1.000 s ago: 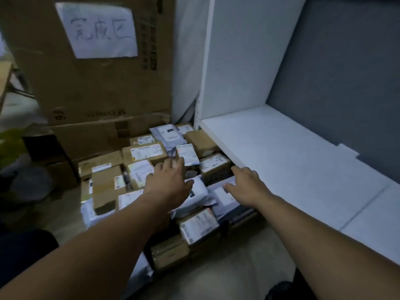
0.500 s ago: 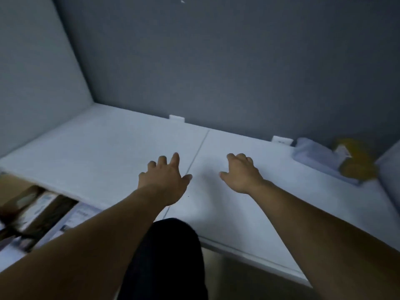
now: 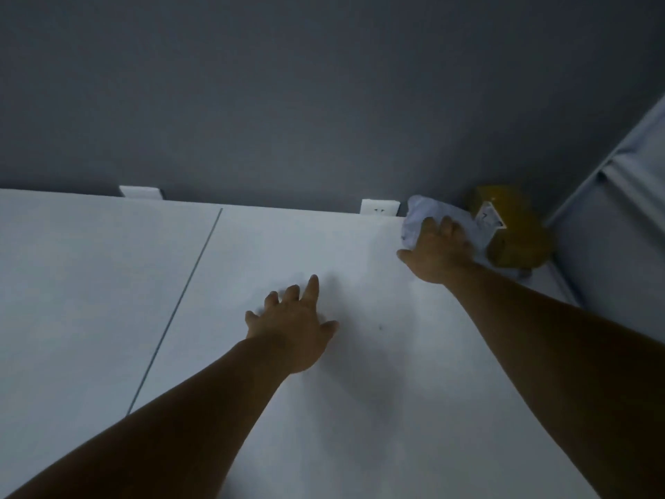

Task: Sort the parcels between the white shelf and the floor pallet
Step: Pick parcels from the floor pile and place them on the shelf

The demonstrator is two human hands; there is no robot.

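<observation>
Sitting in the far right corner of the white shelf (image 3: 108, 282) are two parcels: a pale, crumpled poly bag (image 3: 419, 212) and, just to its right, a mustard-yellow box (image 3: 518, 239) with a white label (image 3: 490, 220) on its near top edge. The box is tucked up against the grey back wall (image 3: 324, 84) and close to the shelf's pale side panel (image 3: 611, 228). Bag and box look to be touching, but the hand covers the spot where they would meet.

The right hand (image 3: 440, 252) is out over the bag, the arm stretched in from the lower right. Its fingers are straight and a little spread, laid across the top of the bag, and the thumb sticks out to the left over bare shelf. Nothing is curled round the bag — no grip on it. In this dim light I can't tell whether the fingertips press on it or sit just above.

The left hand (image 3: 293, 331) is palm down at mid-shelf, well apart from both parcels. Its fingers are fanned out and loose, holding nothing. There's a soft shadow under it, and I can't say whether it touches the board.

A thin dark seam (image 3: 180, 300) runs from the back toward the front, left of the left hand, splitting the board into two panels. Two small white tabs stand at the back edge against the wall — one (image 3: 140, 191) left of the seam, the other (image 3: 380, 207) just left of the bag.
</observation>
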